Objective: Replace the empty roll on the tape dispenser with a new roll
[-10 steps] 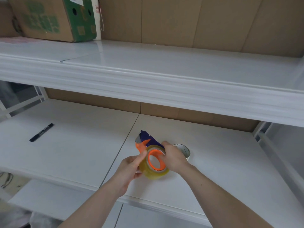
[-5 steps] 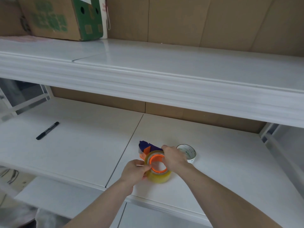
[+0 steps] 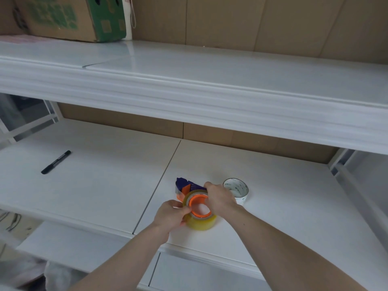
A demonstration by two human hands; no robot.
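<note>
A purple and orange tape dispenser (image 3: 185,186) lies on the white lower shelf (image 3: 283,206). A yellowish clear tape roll (image 3: 202,222) sits around its orange hub (image 3: 199,204). My left hand (image 3: 171,215) pinches the roll's left edge. My right hand (image 3: 220,197) grips the roll and dispenser from the right, hiding the dispenser's rear. The empty white core (image 3: 236,189) stands on the shelf just right of my right hand.
A black marker (image 3: 55,162) lies far left on the lower shelf. The upper shelf (image 3: 189,91) overhangs above, with a cardboard box (image 3: 69,17) at its back left. The lower shelf's front edge runs just below the roll.
The dispenser with the roll has come down from the air onto the shelf. Both hands stay on it, and my left hand has shifted onto the roll's left edge.
</note>
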